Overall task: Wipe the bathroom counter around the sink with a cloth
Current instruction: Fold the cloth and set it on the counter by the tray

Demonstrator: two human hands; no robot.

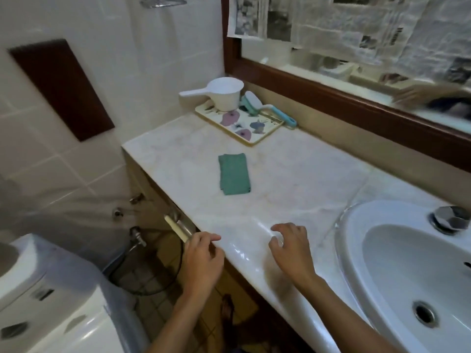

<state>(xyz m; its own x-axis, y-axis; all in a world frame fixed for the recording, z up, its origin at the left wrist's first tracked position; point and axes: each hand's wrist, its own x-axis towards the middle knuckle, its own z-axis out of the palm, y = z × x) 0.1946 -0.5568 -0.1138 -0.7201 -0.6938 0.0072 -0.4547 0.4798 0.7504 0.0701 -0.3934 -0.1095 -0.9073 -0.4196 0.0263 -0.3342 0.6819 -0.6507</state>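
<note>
Both empty, fingers loose: left hand point(202, 261) at desk point(293, 179) edge, right hand point(293, 248) over it; green cloth point(234, 173) untouched; sink point(407, 263) cut off rt.

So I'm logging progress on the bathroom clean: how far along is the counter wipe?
Barely started. The green cloth lies folded on the counter, untouched. The left hand and right hand hover empty near the front edge. Picking up the cloth and wiping around the sink are all still left.
</note>
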